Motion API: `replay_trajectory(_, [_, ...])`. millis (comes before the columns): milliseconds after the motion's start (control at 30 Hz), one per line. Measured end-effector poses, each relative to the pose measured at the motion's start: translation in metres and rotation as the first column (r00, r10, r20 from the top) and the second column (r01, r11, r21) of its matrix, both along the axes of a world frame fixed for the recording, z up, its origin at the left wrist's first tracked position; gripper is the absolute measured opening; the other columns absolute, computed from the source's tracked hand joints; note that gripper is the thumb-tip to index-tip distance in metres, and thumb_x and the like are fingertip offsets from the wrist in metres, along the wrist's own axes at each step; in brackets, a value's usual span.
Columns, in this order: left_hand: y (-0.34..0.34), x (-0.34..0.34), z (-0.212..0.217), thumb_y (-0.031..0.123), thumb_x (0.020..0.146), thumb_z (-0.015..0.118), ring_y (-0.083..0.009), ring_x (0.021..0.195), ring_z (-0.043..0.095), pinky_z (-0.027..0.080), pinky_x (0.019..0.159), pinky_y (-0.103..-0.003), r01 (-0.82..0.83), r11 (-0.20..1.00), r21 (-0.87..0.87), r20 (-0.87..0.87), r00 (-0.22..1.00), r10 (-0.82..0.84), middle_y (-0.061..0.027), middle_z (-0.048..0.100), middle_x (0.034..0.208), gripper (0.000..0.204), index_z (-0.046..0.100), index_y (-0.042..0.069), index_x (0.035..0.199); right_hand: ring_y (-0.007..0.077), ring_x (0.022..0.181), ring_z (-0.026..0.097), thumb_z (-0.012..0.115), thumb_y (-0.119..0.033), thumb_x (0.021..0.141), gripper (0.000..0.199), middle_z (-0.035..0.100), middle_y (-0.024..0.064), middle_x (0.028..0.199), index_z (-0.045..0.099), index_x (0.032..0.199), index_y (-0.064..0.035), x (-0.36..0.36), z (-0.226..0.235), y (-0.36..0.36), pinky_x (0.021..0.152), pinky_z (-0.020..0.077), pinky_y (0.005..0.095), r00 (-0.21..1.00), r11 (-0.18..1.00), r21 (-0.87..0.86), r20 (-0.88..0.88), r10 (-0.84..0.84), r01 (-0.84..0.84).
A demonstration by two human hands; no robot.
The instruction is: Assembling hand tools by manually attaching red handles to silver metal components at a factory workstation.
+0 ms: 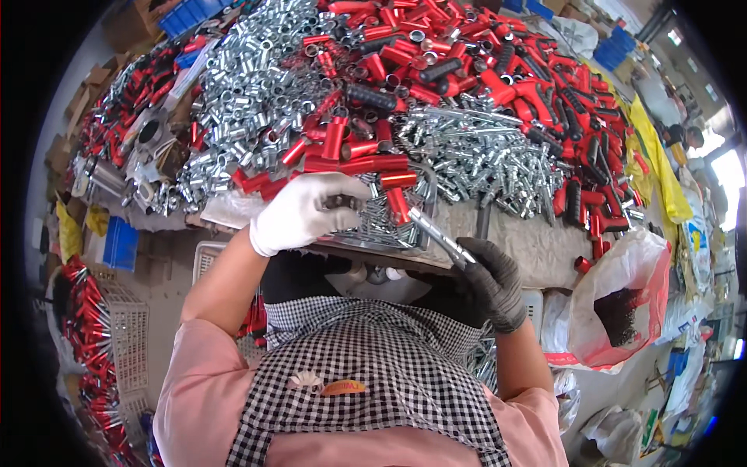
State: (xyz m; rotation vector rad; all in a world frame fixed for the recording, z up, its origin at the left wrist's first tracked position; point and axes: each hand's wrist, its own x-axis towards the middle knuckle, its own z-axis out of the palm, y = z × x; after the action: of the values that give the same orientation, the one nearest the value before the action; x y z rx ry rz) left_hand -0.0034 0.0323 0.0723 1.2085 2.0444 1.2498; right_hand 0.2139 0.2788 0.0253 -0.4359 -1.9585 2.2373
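My right hand (494, 284), in a dark grey glove, is closed around the lower end of a silver metal rod (437, 236). The rod slants up to the left, and its far end meets a red tube (398, 205); whether the two are joined I cannot tell. My left hand (315, 210), in a white glove, is curled in front of the red tubes (358, 164), left of the rod. Small dark bits show between its fingers, too small to name. Beneath and between both hands stands a shallow tray (420, 237) of small metal pins (377, 226).
Silver metal sleeves (253, 93) are heaped at the back left, silver rods (475, 156) right of centre. Red and black handles (537, 101) pile up behind. An open white sack (615, 303) stands at the right; a crate (128, 342) and red-handled parts (85, 335) at the left.
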Motion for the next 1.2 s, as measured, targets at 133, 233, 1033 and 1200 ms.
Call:
replay_trajectory(133, [0.0,0.002,-0.015,0.022,0.079,0.078,-0.0246,0.096,0.067,0.051,0.086,-0.034,0.168,0.986,0.009,-0.012,0.986,-0.168,-0.0126,0.069,0.103,0.039,0.068,0.003,0.111,0.0118,0.09,0.062,0.063,-0.021,0.085,0.043,0.067,0.0079,0.102,0.061,0.119,0.005,-0.003,0.003,0.0,0.081,0.0498,0.0281,0.988,0.977,0.162,-0.05,0.147,-0.137])
replay_trajectory(233, [0.006,0.016,-0.02,0.024,0.076,0.08,-0.0265,0.093,0.068,0.053,0.084,-0.036,0.252,0.966,0.048,-0.048,0.967,-0.25,-0.0124,0.07,0.1,0.041,0.068,0.003,0.109,0.0146,0.093,0.062,0.062,-0.016,0.083,0.039,0.068,0.0092,0.101,0.062,0.115,0.0054,-0.012,0.001,-0.003,0.084,0.0499,0.0301,0.957,0.904,0.358,-0.077,0.279,-0.235])
replay_trajectory(1033, [-0.041,0.053,-0.065,0.023,0.074,0.08,-0.0351,0.079,0.065,0.053,0.068,-0.042,0.218,0.967,0.131,-0.246,0.952,-0.181,-0.0157,0.066,0.086,0.038,0.067,0.001,0.102,0.0355,0.095,0.068,0.086,-0.021,0.064,0.067,0.069,0.0161,0.106,0.06,0.125,-0.0068,-0.067,-0.023,-0.079,0.081,0.0545,0.0428,0.814,0.536,0.834,-0.217,0.54,-0.133])
replay_trajectory(1200, [-0.051,0.033,-0.057,0.024,0.077,0.078,-0.037,0.084,0.065,0.053,0.074,-0.042,0.295,0.95,0.107,-0.137,0.95,-0.279,-0.0177,0.067,0.092,0.041,0.067,0.007,0.113,0.033,0.099,0.067,0.085,-0.023,0.067,0.067,0.068,0.0174,0.11,0.059,0.126,-0.0051,-0.069,-0.023,-0.075,0.084,0.0542,0.0439,0.75,0.385,0.92,-0.199,0.631,-0.08])
